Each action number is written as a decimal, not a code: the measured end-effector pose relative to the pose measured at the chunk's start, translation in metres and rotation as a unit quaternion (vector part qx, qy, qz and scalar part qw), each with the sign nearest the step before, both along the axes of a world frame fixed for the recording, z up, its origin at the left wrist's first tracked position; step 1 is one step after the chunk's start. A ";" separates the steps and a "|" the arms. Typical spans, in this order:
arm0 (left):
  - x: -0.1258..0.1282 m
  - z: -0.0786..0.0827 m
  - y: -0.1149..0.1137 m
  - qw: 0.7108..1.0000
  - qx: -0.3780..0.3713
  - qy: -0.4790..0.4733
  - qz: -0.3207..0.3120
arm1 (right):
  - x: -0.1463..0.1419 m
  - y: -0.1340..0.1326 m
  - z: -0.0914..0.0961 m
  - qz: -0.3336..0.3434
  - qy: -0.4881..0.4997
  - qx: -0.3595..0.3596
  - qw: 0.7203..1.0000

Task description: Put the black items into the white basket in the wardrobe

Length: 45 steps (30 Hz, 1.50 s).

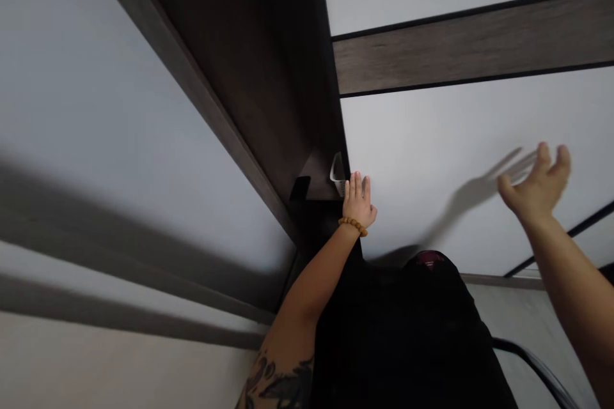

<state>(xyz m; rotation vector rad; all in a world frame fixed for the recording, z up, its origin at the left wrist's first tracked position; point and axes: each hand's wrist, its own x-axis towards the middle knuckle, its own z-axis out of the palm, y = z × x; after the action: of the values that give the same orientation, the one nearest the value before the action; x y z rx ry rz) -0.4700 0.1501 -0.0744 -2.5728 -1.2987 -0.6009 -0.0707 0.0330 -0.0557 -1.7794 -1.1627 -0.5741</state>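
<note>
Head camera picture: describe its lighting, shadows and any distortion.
Head view: soft light, no harsh glare; the right hand throws a finger-shaped shadow on the white panel; broad shadow bands cross the pale surface at left; the dark beams slant steeply, the whole frame tilted.

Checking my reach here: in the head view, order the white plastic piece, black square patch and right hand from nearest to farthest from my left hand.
From the left hand:
1. White plastic piece, just up and left.
2. Black square patch, farther left.
3. Right hand, far right.
</note>
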 end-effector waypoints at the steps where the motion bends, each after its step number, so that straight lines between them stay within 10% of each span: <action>1: -0.001 0.000 0.000 1.000 0.003 -0.005 0.008 | 0.010 -0.007 -0.004 0.006 0.004 0.002 1.000; 12: -0.009 0.004 0.006 0.996 -0.006 -0.053 0.073 | 0.071 -0.007 -0.039 0.004 -0.005 -0.057 0.998; 31: 0.108 0.040 -0.006 0.994 0.039 -0.079 0.060 | 0.071 0.008 -0.061 0.021 -0.133 -0.094 0.986; 45: 0.101 0.050 -0.009 0.991 0.018 -0.050 0.126 | 0.057 0.011 -0.055 0.077 -0.112 -0.094 0.986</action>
<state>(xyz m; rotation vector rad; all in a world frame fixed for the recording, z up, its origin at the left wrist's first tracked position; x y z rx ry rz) -0.3689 0.1407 -0.0244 -2.3242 -1.5976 -0.7017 -0.0134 0.0441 -0.1102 -1.7944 -1.5399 -0.6002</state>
